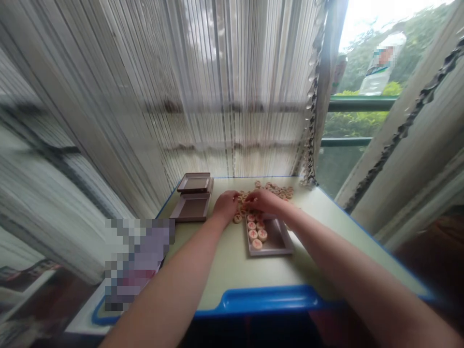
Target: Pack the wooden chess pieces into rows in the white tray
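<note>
Along the left side of the shallow rectangular grey-brown tray [275,252] lie round, pale wood-toned, red-marked discs [253,235]. Near its far edge, left hand [227,205] and right hand [262,199] curl over loose discs [238,218]; either grip cannot be told.

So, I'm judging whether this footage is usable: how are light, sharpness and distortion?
All in the head view: sky washed out; curtain blurred and stretched toward the left edge; pixelation over part of the bottle; red-marked pieces in the tray slightly soft.
</note>
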### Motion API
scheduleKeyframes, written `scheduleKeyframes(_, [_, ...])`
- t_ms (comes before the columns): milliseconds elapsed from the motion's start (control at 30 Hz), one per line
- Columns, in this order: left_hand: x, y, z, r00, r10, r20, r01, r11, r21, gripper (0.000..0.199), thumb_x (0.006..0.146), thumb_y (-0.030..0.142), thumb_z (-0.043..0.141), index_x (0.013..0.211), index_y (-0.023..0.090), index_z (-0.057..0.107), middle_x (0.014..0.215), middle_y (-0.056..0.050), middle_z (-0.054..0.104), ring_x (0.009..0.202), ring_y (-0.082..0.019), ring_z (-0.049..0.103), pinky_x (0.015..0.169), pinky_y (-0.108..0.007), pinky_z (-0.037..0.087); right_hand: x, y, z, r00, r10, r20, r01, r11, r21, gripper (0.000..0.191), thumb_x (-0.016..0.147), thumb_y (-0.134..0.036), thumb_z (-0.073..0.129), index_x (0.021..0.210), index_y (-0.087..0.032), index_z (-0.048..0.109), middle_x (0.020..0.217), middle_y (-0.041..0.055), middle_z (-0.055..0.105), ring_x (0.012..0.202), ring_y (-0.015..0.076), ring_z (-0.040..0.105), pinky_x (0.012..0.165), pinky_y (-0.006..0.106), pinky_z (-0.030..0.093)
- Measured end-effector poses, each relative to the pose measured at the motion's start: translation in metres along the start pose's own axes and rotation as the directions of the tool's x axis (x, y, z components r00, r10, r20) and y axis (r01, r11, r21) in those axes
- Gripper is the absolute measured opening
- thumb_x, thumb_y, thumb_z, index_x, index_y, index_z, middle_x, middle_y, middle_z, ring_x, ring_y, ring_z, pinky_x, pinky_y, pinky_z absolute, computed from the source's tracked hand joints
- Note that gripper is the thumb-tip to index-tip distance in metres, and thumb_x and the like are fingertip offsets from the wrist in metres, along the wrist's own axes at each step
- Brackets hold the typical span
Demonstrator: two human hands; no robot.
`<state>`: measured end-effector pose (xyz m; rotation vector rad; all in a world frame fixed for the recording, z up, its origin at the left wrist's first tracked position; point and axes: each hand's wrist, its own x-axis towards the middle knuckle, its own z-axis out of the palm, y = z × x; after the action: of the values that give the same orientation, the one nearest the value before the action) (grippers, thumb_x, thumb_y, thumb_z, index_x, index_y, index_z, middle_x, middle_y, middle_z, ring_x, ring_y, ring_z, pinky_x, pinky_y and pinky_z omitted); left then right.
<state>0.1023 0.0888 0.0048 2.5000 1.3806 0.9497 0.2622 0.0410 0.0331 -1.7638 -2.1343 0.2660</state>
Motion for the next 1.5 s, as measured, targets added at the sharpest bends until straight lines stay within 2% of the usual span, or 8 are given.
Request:
scheduleKeyframes(267, [0.0,-0.003,0.01,0.987,0.111,0.113,-0.116,0.993,0.036,0.027,0.079,0.02,0.046,0.092,0.019,0.069,0.093,-0.006,0.063,0.088,-0.016,0.058,0.085,-0.027,0.045,0.013,0.02,0.008,0.999,-0.032,0.033,0.035,0.995,-0.088,0.027,0.076,-0.041,0.056,0.092,-0.025,0.07,0.087,0.0036,0.068,0.076,0.017,0.059,0.062,0.023,0.041])
scheduleKeyframes(633, [0.007,-0.005,0.01,0.988,0.056,0.144,-0.045,0.996,-0.077,0.02,0.076,0.025,0.055,0.088,0.021,0.071,0.091,-0.005,0.062,0.084,-0.015,0.058,0.082,-0.026,0.046,0.023,0.011,0.012,0.989,-0.149,-0.013,0.142,0.966,-0.216,0.026,0.073,-0.043,0.059,0.089,-0.028,0.072,0.086,0.0051,0.067,0.087,0.0224,0.057,0.073,0.028,0.041])
scheduleKeyframes(833, [0.006,-0.007,0.011,0.998,0.039,0.055,-0.037,0.999,-0.037,0.021,0.079,0.027,0.053,0.084,0.017,0.07,0.087,-0.006,0.064,0.086,-0.017,0.058,0.083,-0.027,0.045,0.019,0.013,0.005,0.985,-0.11,-0.134,0.093,0.988,-0.127,0.022,0.073,-0.037,0.06,0.086,-0.023,0.071,0.09,0.0056,0.066,0.086,0.0204,0.057,0.074,0.028,0.042])
scheduleKeyframes(967, [0.001,0.0,0.002,0.998,0.066,0.0,-0.066,0.998,-0.018,0.025,0.082,0.03,0.048,0.086,0.016,0.069,0.086,-0.006,0.064,0.085,-0.016,0.058,0.081,-0.027,0.044,-0.01,0.005,-0.021,0.988,0.009,-0.152,-0.005,1.0,0.026,0.022,0.072,-0.035,0.061,0.09,-0.026,0.069,0.088,0.0021,0.068,0.077,0.018,0.059,0.071,0.029,0.043])
scheduleKeyframes(1100, [-0.01,0.021,-0.015,0.987,0.16,0.007,-0.16,0.987,0.033,0.027,0.084,0.03,0.045,0.087,0.016,0.068,0.087,-0.006,0.064,0.081,-0.015,0.058,0.077,-0.025,0.044,-0.065,-0.009,-0.037,0.991,-0.027,-0.131,0.032,0.999,0.041,0.028,0.067,-0.022,0.064,0.095,-0.024,0.067,0.087,0.0013,0.068,0.075,0.0173,0.06,0.067,0.027,0.043])
scheduleKeyframes(1267, [-0.025,0.053,-0.036,0.949,0.308,0.066,-0.315,0.94,0.129,0.026,0.084,0.03,0.045,0.084,0.017,0.068,0.091,-0.007,0.063,0.082,-0.015,0.057,0.076,-0.026,0.043,-0.118,-0.01,-0.023,0.987,-0.078,-0.143,0.086,0.995,0.05,0.019,0.07,-0.021,0.059,0.087,-0.022,0.066,0.083,0.0019,0.067,0.083,0.0182,0.055,0.077,0.03,0.041])
scheduleKeyframes(1367, [-0.031,0.068,-0.048,0.948,0.317,-0.007,-0.315,0.944,0.1,0.026,0.085,0.028,0.043,0.087,0.017,0.067,0.093,-0.007,0.062,0.082,-0.015,0.057,0.077,-0.027,0.043,-0.129,-0.004,-0.015,0.983,-0.088,-0.16,0.102,0.992,0.08,0.017,0.07,-0.021,0.058,0.085,-0.021,0.066,0.082,0.0019,0.066,0.086,0.0187,0.053,0.082,0.032,0.039])
scheduleKeyframes(1500, [-0.043,0.075,-0.058,0.953,0.293,-0.082,-0.29,0.956,0.051,0.026,0.085,0.028,0.043,0.088,0.017,0.066,0.096,-0.006,0.062,0.081,-0.014,0.057,0.077,-0.027,0.044,-0.129,0.001,-0.013,0.991,-0.117,-0.058,0.124,0.983,0.134,0.016,0.071,-0.024,0.06,0.084,-0.023,0.069,0.085,0.0027,0.066,0.09,0.02,0.052,0.084,0.034,0.038])
